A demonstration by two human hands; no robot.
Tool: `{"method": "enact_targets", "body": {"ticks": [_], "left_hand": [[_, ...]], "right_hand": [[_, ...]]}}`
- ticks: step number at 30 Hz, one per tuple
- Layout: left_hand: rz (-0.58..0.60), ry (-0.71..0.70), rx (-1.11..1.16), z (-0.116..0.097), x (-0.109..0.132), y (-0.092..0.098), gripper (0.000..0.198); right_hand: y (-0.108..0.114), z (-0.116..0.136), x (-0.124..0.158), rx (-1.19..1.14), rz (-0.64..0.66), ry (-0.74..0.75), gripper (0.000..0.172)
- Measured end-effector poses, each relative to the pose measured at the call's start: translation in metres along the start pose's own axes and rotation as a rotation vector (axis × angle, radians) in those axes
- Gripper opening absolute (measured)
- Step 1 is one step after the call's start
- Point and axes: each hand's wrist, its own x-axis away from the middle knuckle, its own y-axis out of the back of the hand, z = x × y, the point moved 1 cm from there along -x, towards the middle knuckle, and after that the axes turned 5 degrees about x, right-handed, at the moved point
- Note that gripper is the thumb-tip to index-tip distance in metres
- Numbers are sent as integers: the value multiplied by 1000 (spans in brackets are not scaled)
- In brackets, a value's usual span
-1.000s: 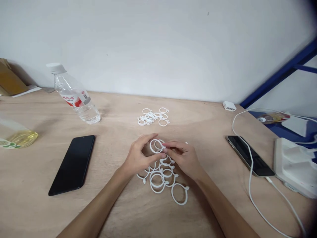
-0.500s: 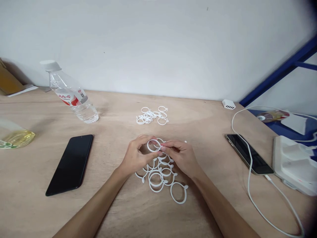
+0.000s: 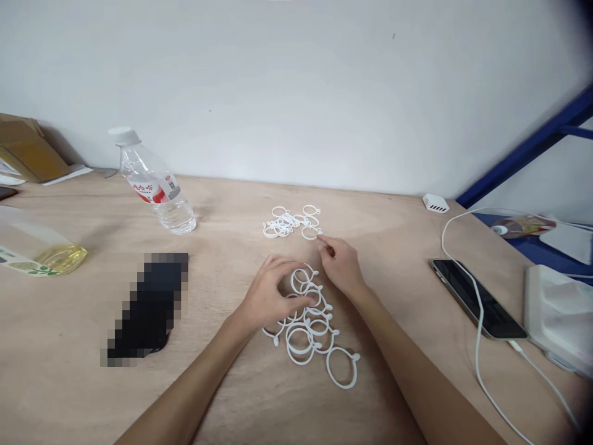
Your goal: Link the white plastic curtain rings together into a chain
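Observation:
Over the nearer pile of white plastic curtain rings (image 3: pixel 299 345) is my left hand (image 3: pixel 273 290), its thumb and fingers spread apart in a C shape. One white ring (image 3: pixel 293 281) lies between that thumb and the fingers, apparently loose on the pile. My right hand (image 3: pixel 340 262) reaches to the farther, smaller cluster of white rings (image 3: pixel 282 222). Its fingertips are at the small eyelet of the cluster's front right ring (image 3: pixel 306 237), with a slight gap between index finger and thumb. Whether they touch that ring is hard to see.
At left stand a tilted-looking water bottle (image 3: pixel 160 191), a container of yellow liquid (image 3: pixel 65 258) and a pixelated dark phone (image 3: pixel 151 303). On the right are a phone (image 3: pixel 482 300) with a white cable (image 3: pixel 479 334), a white power strip (image 3: pixel 556 315) and a small charger (image 3: pixel 435 203).
The ring that both hands held has been let go onto the near pile. My left hand has opened, while my right hand has moved forward to the far cluster. The view has shifted slightly.

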Motion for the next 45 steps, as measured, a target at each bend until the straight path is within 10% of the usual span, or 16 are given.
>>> {"method": "enact_targets", "body": {"ticks": [6, 21, 34, 45], "left_hand": [[7, -17, -61, -2, 0, -1, 23], [-201, 290, 339, 3, -1, -3, 38], [-316, 375, 446, -1, 0, 8, 28], [-67, 265, 480, 1, 1, 2, 34]], "right_hand": [[-6, -2, -11, 300, 96, 33, 26], [22, 32, 59, 48, 40, 479, 21], [7, 26, 61, -479, 113, 96, 20], [11, 25, 58, -649, 88, -21, 16]]}}
